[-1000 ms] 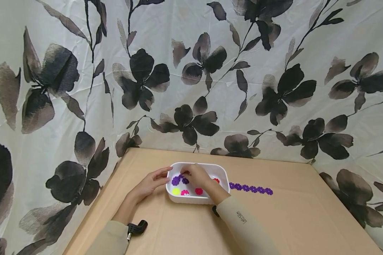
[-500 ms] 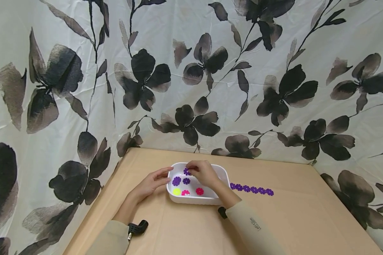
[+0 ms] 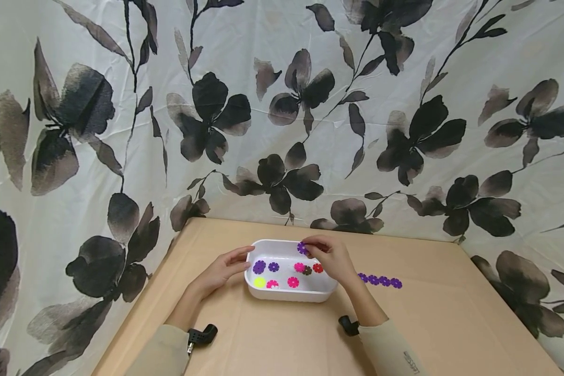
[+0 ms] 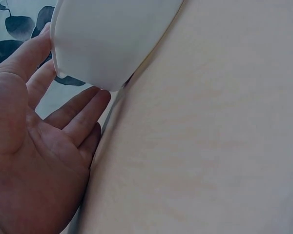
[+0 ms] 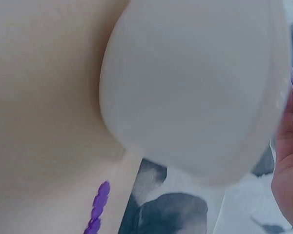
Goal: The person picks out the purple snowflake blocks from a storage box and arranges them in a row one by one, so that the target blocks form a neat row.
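A white plastic tub stands on the table, holding several loose flower-shaped discs. My left hand touches the tub's left end; in the left wrist view its fingers lie extended against the outer wall and rim. Above the tub's far right rim, my right hand pinches a purple flower disc between thumb and fingertips. Two more purple discs lie in the tub's left part. To the right of the tub, a row of purple discs lies on the table, its left end hidden behind my right hand.
Also in the tub are a yellow disc, several pink and red ones such as the red disc, and a brown disc. The tan tabletop ends at a floral cloth backdrop.
My right hand has picked a purple disc out of the tub's left part and carried it right, up to the far right rim. My left hand has stayed at the tub.
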Demonstrator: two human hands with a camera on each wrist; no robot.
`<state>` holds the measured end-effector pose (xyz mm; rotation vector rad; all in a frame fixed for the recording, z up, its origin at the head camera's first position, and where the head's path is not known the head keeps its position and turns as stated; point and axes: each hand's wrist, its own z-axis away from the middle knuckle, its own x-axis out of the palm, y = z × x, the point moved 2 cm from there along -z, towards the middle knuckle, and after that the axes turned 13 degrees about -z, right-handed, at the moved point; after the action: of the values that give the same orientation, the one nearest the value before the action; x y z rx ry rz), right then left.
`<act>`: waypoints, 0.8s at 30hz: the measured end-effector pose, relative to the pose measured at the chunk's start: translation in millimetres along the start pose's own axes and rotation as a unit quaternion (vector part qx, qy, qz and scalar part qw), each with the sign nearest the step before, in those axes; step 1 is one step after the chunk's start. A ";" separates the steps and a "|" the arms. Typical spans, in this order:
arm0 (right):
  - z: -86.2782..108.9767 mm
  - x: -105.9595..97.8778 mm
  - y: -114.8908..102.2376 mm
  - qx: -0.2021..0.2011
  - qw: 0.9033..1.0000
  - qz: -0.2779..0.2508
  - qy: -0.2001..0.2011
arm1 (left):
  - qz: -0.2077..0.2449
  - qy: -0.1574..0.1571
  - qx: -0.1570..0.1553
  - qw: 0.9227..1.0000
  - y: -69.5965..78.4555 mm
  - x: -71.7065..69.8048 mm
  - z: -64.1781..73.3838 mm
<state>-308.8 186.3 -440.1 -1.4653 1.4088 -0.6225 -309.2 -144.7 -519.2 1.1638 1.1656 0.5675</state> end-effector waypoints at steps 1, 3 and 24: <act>2.8 -3.7 -0.1 0.001 1.000 -0.001 0.006 | -0.001 -0.001 -0.001 1.000 -0.3 0.0 0.1; 7.6 -10.8 0.3 0.004 1.000 0.000 0.017 | -0.005 -0.002 0.001 1.000 -0.8 0.0 0.3; 47.8 -111.0 13.1 0.053 0.988 0.071 0.127 | -0.003 -0.001 0.006 1.000 0.1 -1.2 2.6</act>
<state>-295.1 307.0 -442.2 -1.2233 1.6337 -0.8017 -307.3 -146.8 -518.7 1.1706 1.1722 0.5566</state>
